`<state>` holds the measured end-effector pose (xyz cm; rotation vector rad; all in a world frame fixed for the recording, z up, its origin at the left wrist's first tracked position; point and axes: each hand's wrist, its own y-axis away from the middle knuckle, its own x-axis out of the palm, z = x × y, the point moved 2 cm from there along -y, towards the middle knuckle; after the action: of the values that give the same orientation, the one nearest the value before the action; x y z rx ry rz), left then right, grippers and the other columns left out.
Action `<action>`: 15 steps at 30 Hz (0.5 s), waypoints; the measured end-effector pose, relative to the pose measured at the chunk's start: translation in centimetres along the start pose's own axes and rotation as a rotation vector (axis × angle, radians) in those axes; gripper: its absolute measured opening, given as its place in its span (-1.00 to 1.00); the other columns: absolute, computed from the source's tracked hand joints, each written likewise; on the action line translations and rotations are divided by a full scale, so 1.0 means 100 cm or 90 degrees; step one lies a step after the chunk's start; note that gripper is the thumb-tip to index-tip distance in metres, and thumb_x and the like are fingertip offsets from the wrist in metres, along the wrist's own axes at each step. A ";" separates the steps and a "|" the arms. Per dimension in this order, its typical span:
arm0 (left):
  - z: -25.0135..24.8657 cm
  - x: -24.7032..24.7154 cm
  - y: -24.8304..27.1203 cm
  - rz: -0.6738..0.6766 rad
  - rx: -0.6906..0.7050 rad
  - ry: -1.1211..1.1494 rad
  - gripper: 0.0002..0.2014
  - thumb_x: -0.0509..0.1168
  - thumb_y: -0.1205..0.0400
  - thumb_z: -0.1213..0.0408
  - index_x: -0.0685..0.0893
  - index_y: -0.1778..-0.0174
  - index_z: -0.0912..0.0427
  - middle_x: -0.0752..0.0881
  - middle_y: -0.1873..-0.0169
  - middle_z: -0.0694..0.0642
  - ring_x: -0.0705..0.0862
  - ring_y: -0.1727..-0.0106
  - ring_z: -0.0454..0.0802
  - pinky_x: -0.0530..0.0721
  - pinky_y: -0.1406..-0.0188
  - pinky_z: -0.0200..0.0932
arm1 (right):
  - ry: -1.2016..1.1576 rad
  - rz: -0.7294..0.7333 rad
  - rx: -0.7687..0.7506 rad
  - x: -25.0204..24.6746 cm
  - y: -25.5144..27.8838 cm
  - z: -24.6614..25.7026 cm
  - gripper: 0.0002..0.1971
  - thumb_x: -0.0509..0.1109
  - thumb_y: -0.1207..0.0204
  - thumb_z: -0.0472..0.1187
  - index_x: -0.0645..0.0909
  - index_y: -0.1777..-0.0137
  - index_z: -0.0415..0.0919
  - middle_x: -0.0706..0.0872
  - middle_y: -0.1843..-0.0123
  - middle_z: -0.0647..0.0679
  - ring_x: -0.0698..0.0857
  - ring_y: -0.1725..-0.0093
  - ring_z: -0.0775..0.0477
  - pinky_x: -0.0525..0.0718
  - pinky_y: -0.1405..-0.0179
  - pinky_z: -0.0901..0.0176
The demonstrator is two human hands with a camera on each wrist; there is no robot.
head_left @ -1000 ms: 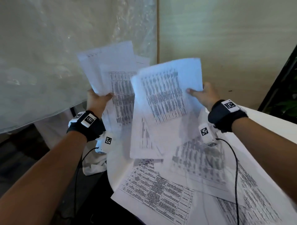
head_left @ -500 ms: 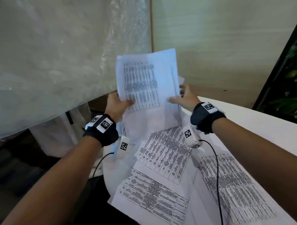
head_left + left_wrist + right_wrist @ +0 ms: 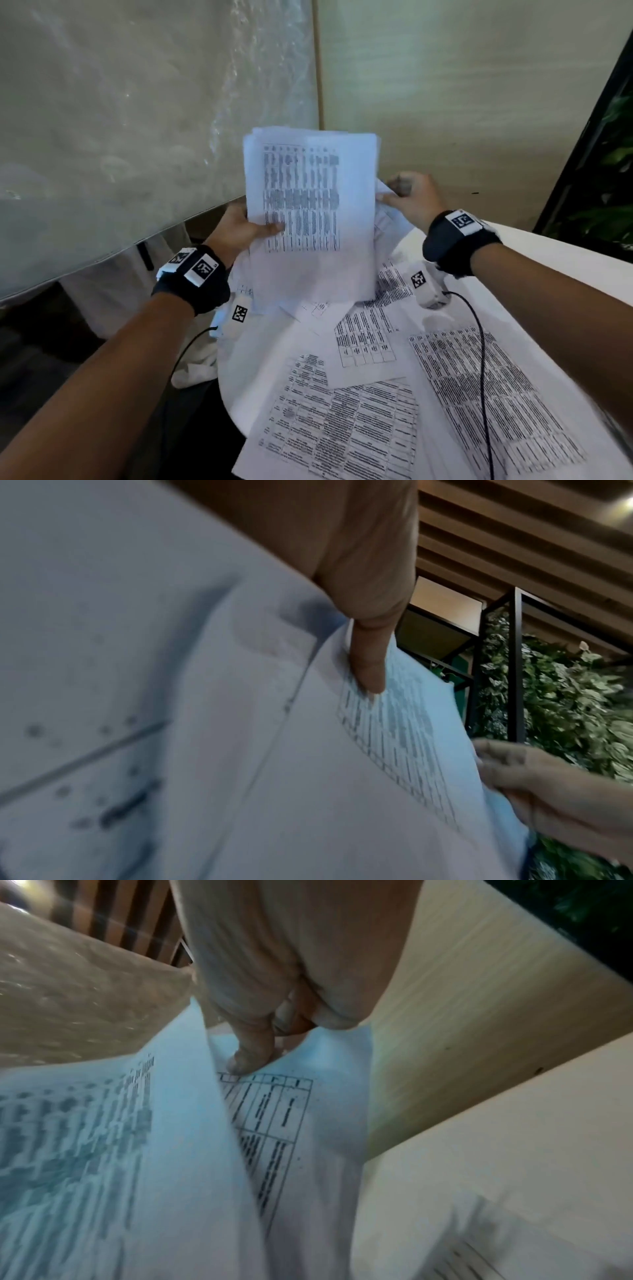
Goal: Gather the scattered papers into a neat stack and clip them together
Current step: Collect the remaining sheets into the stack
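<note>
2 hands hold the paper bundle [image 3: 308,219] upright above the table [image 3: 548,260]: left hand [image 3: 236,229] pinches its edge, right hand [image 3: 411,202] pinches a rear sheet. Uneven sheets could slip onto loose papers [image 3: 342,421].

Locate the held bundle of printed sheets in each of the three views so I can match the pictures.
Head: the held bundle of sheets stands upright at centre, between both hands, above the table.
Left wrist: it fills the left and centre, under the left hand's thumb.
Right wrist: it fills the lower left, with the right hand's finger on a sheet behind the front one.
Shared landmark: the front sheet's printed table.
</note>
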<state>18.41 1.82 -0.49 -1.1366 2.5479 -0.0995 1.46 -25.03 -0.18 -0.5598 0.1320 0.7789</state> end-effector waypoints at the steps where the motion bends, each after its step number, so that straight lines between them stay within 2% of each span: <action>1: -0.002 0.003 0.000 0.016 0.001 -0.013 -0.73 0.58 -0.44 0.43 0.75 0.03 0.05 0.87 0.18 -0.13 0.83 0.07 -0.20 0.73 0.02 -0.23 | -0.008 -0.002 -0.028 0.005 -0.005 0.007 -0.71 0.48 -0.45 -0.51 0.64 0.22 -0.06 0.83 0.29 0.22 0.66 0.33 0.51 0.63 0.12 0.48; 3: -0.004 0.007 -0.001 0.044 0.005 -0.027 -0.56 0.58 -0.44 0.42 0.68 -0.15 -0.09 0.81 -0.07 -0.13 0.77 -0.18 -0.11 0.67 -0.22 -0.12 | -0.038 -0.004 -0.073 0.014 -0.013 0.024 -0.76 0.46 -0.44 -0.42 0.70 0.13 -0.01 0.84 0.11 0.08 0.71 0.18 0.42 0.66 -0.06 0.33; 5: -0.005 0.006 -0.002 0.037 0.003 -0.042 -0.51 0.56 -0.46 0.45 0.65 -0.24 -0.02 0.78 -0.13 -0.08 0.74 -0.23 -0.07 0.68 -0.27 -0.05 | -0.071 -0.039 -0.101 0.018 -0.017 0.040 -0.84 0.44 -0.40 -0.26 0.71 0.18 0.07 0.82 0.13 0.17 0.74 0.10 0.24 0.69 -0.09 0.23; 7: -0.009 0.005 -0.003 -0.031 0.005 -0.079 -0.60 0.54 -0.49 0.44 0.65 -0.23 0.21 0.79 -0.07 0.08 0.77 -0.12 0.00 0.73 -0.20 0.04 | -0.033 -0.132 -0.109 0.014 -0.015 0.045 -0.81 0.38 -0.46 -0.27 0.64 0.16 0.10 0.75 0.14 0.19 0.70 0.18 0.33 0.68 0.03 0.33; 8: -0.009 0.001 -0.004 -0.083 -0.001 -0.091 -0.64 0.51 -0.53 0.43 0.61 -0.22 0.26 0.75 -0.04 0.07 0.74 -0.05 -0.02 0.71 -0.15 -0.03 | 0.007 -0.190 -0.102 0.010 -0.010 0.042 -0.82 0.37 -0.50 -0.31 0.62 0.12 0.04 0.73 0.12 0.13 0.67 0.24 0.37 0.67 0.10 0.38; 9: -0.010 -0.003 -0.004 -0.140 -0.010 -0.097 -0.64 0.48 -0.57 0.42 0.54 -0.23 0.24 0.69 -0.04 0.05 0.69 -0.02 -0.03 0.64 -0.12 -0.14 | 0.068 -0.224 -0.078 0.005 -0.005 0.036 -0.88 0.38 -0.50 -0.32 0.63 0.07 -0.07 0.72 0.10 0.02 0.66 0.24 0.29 0.69 0.10 0.33; 10: -0.007 -0.011 -0.006 -0.194 -0.027 -0.091 -0.56 0.46 -0.59 0.42 0.49 -0.34 0.29 0.61 -0.07 0.03 0.64 -0.06 0.01 0.59 -0.13 -0.15 | 0.152 -0.214 -0.037 0.000 -0.001 0.023 -0.90 0.42 -0.48 -0.29 0.65 0.02 -0.19 0.73 0.06 -0.09 0.66 0.18 0.14 0.70 -0.01 0.17; 11: -0.006 -0.019 -0.006 -0.231 -0.037 -0.069 -0.49 0.48 -0.57 0.42 0.45 -0.41 0.32 0.59 -0.15 0.08 0.62 -0.17 0.05 0.59 -0.19 -0.09 | 0.235 -0.143 0.025 -0.004 0.004 0.007 -0.82 0.47 -0.46 -0.25 0.66 -0.04 -0.25 0.73 0.01 -0.16 0.65 0.09 0.00 0.68 -0.12 0.03; 12: -0.002 -0.028 -0.007 -0.252 -0.057 -0.035 -0.44 0.51 -0.55 0.42 0.45 -0.42 0.34 0.60 -0.21 0.14 0.63 -0.26 0.11 0.61 -0.26 0.01 | 0.305 -0.023 0.089 -0.005 0.010 -0.012 -0.72 0.52 -0.46 -0.19 0.65 -0.13 -0.26 0.72 -0.08 -0.18 0.65 -0.02 -0.09 0.64 -0.22 -0.03; 14: -0.001 -0.042 -0.006 -0.295 -0.068 -0.003 -0.43 0.53 -0.51 0.45 0.47 -0.40 0.38 0.64 -0.23 0.19 0.66 -0.27 0.13 0.64 -0.25 0.06 | 0.468 0.215 0.162 -0.003 0.027 -0.041 -0.46 0.56 -0.44 0.00 0.57 -0.37 -0.20 0.64 -0.36 -0.18 0.61 -0.32 -0.17 0.54 -0.40 -0.02; 15: 0.000 -0.050 -0.003 -0.314 -0.074 0.002 -0.42 0.52 -0.51 0.47 0.45 -0.41 0.40 0.63 -0.21 0.19 0.65 -0.22 0.10 0.64 -0.21 0.02 | 0.539 0.292 0.175 -0.001 0.036 -0.050 -0.32 0.56 -0.41 0.10 0.49 -0.47 -0.19 0.55 -0.48 -0.18 0.54 -0.44 -0.18 0.47 -0.46 0.00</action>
<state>21.68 5.24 1.03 -1.7893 2.2431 -0.0737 -0.66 -25.67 -5.97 -0.5724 1.1640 0.9022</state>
